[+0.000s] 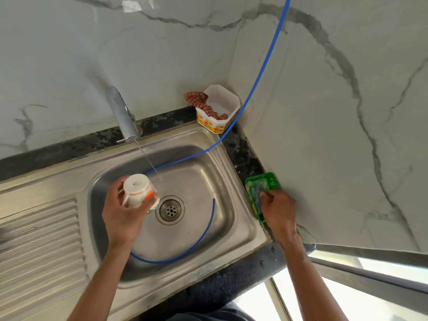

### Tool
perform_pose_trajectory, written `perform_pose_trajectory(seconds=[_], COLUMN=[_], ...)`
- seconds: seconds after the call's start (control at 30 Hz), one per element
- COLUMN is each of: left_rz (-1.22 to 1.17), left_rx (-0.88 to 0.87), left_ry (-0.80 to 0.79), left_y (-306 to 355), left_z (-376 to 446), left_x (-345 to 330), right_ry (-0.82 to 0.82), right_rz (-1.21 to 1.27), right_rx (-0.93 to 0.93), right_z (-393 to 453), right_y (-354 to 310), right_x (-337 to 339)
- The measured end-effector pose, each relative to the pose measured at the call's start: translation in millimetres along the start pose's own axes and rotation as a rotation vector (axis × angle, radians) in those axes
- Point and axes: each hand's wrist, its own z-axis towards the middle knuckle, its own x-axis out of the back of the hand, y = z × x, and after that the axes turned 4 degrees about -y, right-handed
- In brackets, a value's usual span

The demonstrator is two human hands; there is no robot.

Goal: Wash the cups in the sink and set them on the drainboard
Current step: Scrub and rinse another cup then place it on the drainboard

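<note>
We hold the cup upside down over the sink, base up and tilted away, our left hand curled round it. Our right hand, reaching to the bench edge, pinches a scrubber in the green tray.

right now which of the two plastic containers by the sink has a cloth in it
The white tub with orange flowers in the back corner; a checked cloth hangs over its rim. The green tray has the right hand reaching into it.
</note>
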Motion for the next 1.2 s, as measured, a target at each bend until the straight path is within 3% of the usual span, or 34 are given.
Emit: perform_pose_trajectory(seconds=[0.13,0.3,0.63,0.73,0.83,1.03,1.2], left_rz=[0.021,-0.029,-0.041,0.016,0.072,0.184,0.222], left_rx=[-0.124,-0.109,-0.109,-0.156,-0.176,-0.165,-0.193], left_ry=[-0.055,-0.137,-0.281,-0.304,-0.313,-0.223,-0.173], left_y=[10.1,16.3,35.7,41.2,46.3,64.2,64.0], left_z=[-26.5,-45.0,-55.5,-54.3,-51.8,-34.7,-35.3], left_x=[-6.4,-20.3,-26.1,-28.1,-36.2,-37.2,-37.9], right_ry=[-0.042,-0.033,0.137,0.145,0.024,-0.133,-0.089], right_rz=[-0.07,-0.015,0.18,0.293,0.35,0.217,0.279], right_rx=[0.029,0.06,0.021,0.145,0.301,0.801,0.74], right_z=[8.3,0.3,-19.7,-41.2,-53.2,-100.2,-86.1], right_y=[2.9,2.3,-18.0,-62.7,-116.8,-152.0,-157.5], right_x=[-12.1,-16.5,-5.2,6.1,0.2,-38.9,-44.1])
